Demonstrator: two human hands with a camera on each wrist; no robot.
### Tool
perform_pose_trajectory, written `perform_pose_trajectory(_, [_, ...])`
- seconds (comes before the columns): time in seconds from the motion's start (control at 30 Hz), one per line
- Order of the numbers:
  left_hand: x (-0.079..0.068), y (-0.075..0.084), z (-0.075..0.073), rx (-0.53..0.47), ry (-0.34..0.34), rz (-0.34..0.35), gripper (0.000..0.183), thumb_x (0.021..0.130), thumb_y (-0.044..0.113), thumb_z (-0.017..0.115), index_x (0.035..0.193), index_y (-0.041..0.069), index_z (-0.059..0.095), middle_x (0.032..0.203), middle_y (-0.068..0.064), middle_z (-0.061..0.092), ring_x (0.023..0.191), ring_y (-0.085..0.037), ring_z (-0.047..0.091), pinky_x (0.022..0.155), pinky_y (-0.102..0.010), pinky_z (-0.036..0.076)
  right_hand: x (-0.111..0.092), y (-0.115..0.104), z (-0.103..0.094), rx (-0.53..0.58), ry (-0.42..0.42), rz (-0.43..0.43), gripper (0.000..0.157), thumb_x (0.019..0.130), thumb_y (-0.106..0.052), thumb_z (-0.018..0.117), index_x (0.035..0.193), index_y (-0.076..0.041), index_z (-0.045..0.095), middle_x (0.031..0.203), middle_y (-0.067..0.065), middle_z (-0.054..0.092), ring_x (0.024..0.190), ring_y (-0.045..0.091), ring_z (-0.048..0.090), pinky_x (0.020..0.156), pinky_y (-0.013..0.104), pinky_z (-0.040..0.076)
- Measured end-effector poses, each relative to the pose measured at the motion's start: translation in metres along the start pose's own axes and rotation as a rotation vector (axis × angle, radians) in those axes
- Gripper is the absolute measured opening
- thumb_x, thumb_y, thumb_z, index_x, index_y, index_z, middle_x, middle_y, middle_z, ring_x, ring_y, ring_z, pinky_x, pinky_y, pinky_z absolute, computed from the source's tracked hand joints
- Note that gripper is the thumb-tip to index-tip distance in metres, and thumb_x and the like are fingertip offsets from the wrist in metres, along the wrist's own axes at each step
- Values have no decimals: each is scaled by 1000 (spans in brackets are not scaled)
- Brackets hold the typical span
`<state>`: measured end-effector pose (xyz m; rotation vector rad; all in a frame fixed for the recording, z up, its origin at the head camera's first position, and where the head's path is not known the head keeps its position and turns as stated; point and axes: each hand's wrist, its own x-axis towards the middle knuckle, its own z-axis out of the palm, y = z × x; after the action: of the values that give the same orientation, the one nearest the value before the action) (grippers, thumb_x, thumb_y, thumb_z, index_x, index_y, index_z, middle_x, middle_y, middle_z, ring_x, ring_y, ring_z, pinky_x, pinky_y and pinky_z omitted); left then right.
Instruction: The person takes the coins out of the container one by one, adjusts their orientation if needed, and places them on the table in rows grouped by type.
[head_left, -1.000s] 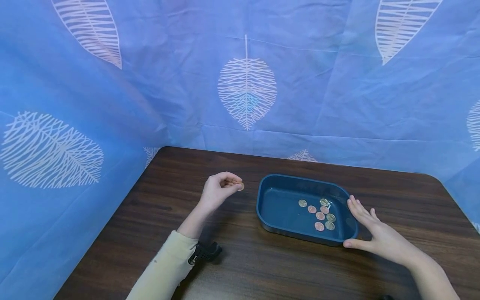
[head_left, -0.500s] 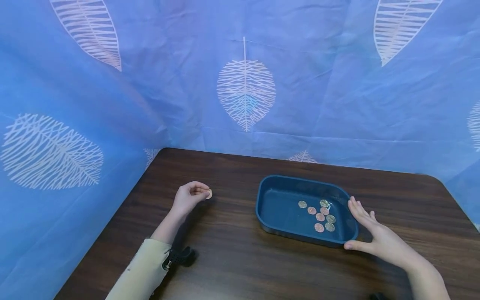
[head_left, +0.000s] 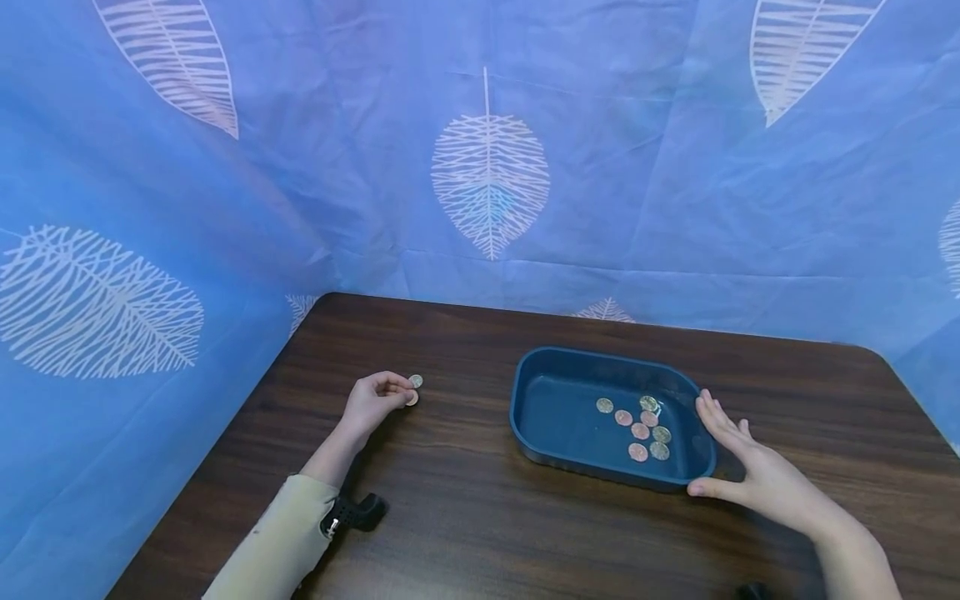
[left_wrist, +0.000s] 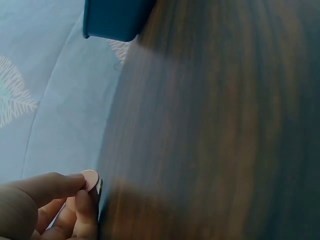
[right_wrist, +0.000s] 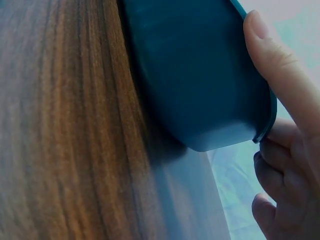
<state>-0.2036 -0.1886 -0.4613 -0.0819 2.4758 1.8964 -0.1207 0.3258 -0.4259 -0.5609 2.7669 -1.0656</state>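
Observation:
Between the thumb and fingers of my left hand (head_left: pixel 375 402) a copper-coloured coin (left_wrist: pixel 90 180) is pinched, low over the wooden table. A second, paler coin (head_left: pixel 416 381) shows right at the fingertips, just beyond the first. In the left wrist view only its thin edge shows. My right hand (head_left: pixel 757 475) rests against the right end of a dark blue tray (head_left: pixel 558 462), fingers extended along the rim and thumb at the near corner. Several copper and gold-coloured coins (head_left: pixel 640 431) lie flat inside, toward its right half. The right wrist view shows the thumb (right_wrist: pixel 280 65) over the rim.
The dark brown table (head_left: pixel 480 533) has rounded back corners. A blue cloth (head_left: pixel 360 167) with white leaf prints hangs behind it and along the left. A black strap with a wrist camera (head_left: pixel 356 512) sits on the left forearm, close to the tabletop.
My left hand has moved left, away from the tray, and come down with its coin. A second coin now shows at its fingertips. The right hand and the tray have stayed put.

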Motion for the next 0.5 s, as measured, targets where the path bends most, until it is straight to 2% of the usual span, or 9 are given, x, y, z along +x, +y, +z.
perform_pose_trajectory(0.03, [0,-2,0,-5,3,-2,15,85,3,71,98,-4,68,88,-10,67,78,-20,63,71,-26,51,0,0,-1,3,-3,3,105,81,-29,77,154,-24,3,158,11,-6,136,54,-4,100,72,2])
perform_pose_trajectory(0.2, [2,-9,1,-19,21,-4,15,86,6,71,98,-3,70,90,-10,68,80,-19,64,72,-25,51,1,-1,-3,-4,-10,22,105,81,-31,77,154,-24,2,158,6,-8,134,56,-5,96,75,7])
perform_pose_trajectory(0.37, [2,-11,4,81,26,44,13,85,7,72,95,0,71,87,-9,68,76,-19,62,68,-26,50,1,-1,-5,-13,-18,39,105,81,-32,77,154,-25,1,158,6,-8,134,57,-6,92,77,9])
perform_pose_trajectory(0.5, [-1,-12,6,154,66,67,12,83,8,75,93,2,72,81,-6,67,71,-16,60,64,-25,48,1,-2,-4,-14,-18,39,105,81,-33,77,154,-25,2,158,5,-8,133,57,-5,93,77,9])
